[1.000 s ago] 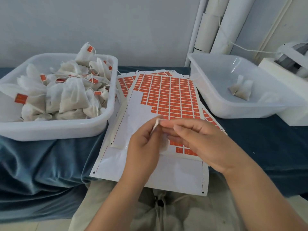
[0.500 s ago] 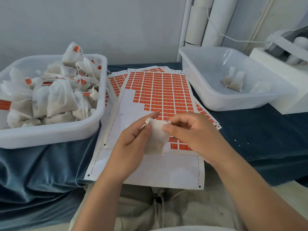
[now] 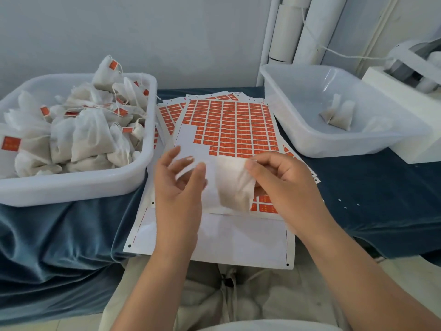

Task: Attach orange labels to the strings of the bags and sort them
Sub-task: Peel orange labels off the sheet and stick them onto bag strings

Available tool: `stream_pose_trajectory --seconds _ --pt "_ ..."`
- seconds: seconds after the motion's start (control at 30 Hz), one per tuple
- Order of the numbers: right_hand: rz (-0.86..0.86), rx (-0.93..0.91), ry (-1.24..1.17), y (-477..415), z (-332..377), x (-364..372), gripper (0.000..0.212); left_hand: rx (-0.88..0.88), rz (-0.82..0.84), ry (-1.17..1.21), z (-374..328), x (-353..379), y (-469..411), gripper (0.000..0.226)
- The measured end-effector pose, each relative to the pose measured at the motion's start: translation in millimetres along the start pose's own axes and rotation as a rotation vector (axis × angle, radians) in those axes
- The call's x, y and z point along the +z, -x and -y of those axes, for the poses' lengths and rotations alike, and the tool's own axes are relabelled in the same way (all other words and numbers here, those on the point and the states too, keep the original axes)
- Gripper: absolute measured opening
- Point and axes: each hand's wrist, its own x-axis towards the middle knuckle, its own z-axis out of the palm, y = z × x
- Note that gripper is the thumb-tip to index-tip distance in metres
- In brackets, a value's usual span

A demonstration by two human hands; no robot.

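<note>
My right hand [image 3: 284,185] pinches the top edge of a white tea bag [image 3: 232,185], which hangs over the sheet of orange labels [image 3: 233,125]. My left hand [image 3: 177,187] hovers just left of the bag with fingers spread and relaxed, holding nothing. No string or label on this bag is visible. The left white bin [image 3: 71,187] is piled with several bags that carry orange labels. Inside the right white bin [image 3: 298,130] lie a few bags [image 3: 338,114] without visible labels.
The label sheets lie stacked on a blue cloth [image 3: 59,235] between the two bins. A white machine [image 3: 410,75] stands at the far right, and white tubes [image 3: 298,27] lean on the wall behind.
My left hand has let go of the bag and opened, moving left. My right hand now holds the bag alone, unfolded and hanging.
</note>
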Motion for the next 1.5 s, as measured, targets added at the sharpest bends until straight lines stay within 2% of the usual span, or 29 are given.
stream_pose_trajectory --seconds 0.07,0.13,0.2,0.27,0.33,0.4,0.47,0.53,0.57,0.63,0.7,0.9,1.03,1.1,1.17,1.23,1.33,1.5 --pt "-0.042 0.008 0.027 0.0 -0.6 1.8 0.007 0.099 -0.031 -0.155 -0.4 0.1 1.6 0.032" --pt "-0.044 -0.004 0.037 1.0 -1.1 6.3 0.008 0.179 0.172 -0.295 -2.0 2.3 4.8 0.029" --pt "0.019 -0.025 -0.004 4.2 -1.0 12.6 0.012 0.127 0.423 -0.356 -1.6 7.0 9.5 0.035" --pt "0.086 -0.050 0.035 6.6 -3.2 16.9 0.014 0.036 0.526 -0.324 2.7 9.6 13.1 0.048" --pt "0.151 -0.011 0.035 7.1 -3.9 18.4 0.023 -0.021 0.462 -0.258 4.5 10.0 12.4 0.046" --pt "0.233 0.073 -0.115 5.5 -4.5 18.3 0.030 -0.055 0.408 -0.205 4.0 7.1 8.6 0.032" --pt "0.183 0.091 -0.199 3.6 -3.4 18.0 0.029 -0.111 0.368 -0.148 3.0 2.7 4.8 0.031" --pt "-0.012 0.021 -0.097 0.0 -4.1 15.4 0.022 -0.127 0.339 -0.161 2.8 0.2 1.8 0.034" --pt "-0.057 -0.024 0.001 -2.5 -6.0 12.5 0.016 -0.133 0.337 -0.159 3.1 -0.4 0.9 0.035" --pt "0.057 -0.063 0.191 -6.3 -7.7 7.8 0.015 -0.132 0.354 -0.143 2.9 -0.2 -0.4 0.038" --pt "0.155 -0.038 0.264 -7.8 -10.9 6.7 0.017 -0.121 0.362 -0.140 2.2 0.0 -0.2 0.039" --pt "0.193 -0.070 0.280 -9.5 -9.7 -3.6 0.016 -0.109 0.361 -0.135 -0.6 2.3 1.1 0.036" --pt "0.259 -0.131 0.549 -9.5 -5.7 -9.2 0.015 -0.100 0.337 -0.162 0.1 3.0 3.9 0.036" --pt "0.285 -0.134 0.579 -9.7 -2.2 -13.2 0.027 -0.093 0.337 -0.177 -0.6 2.2 5.7 0.037" --pt "0.234 -0.118 0.412 -8.4 -2.5 -14.1 0.037 -0.084 0.368 -0.215 -2.5 2.4 5.9 0.034" --pt "0.172 -0.016 0.175 -6.4 -3.3 -8.7 0.045 -0.069 0.449 -0.259 -4.5 3.1 6.0 0.026" --pt "0.190 0.164 -0.101 -4.7 -3.1 2.2 0.043 0.017 0.528 -0.363 -0.9 5.7 6.6 0.027" --pt "0.281 0.273 -0.541 -4.1 -7.2 5.5 0.038 0.081 0.437 -0.375 1.1 6.0 8.0 0.034"
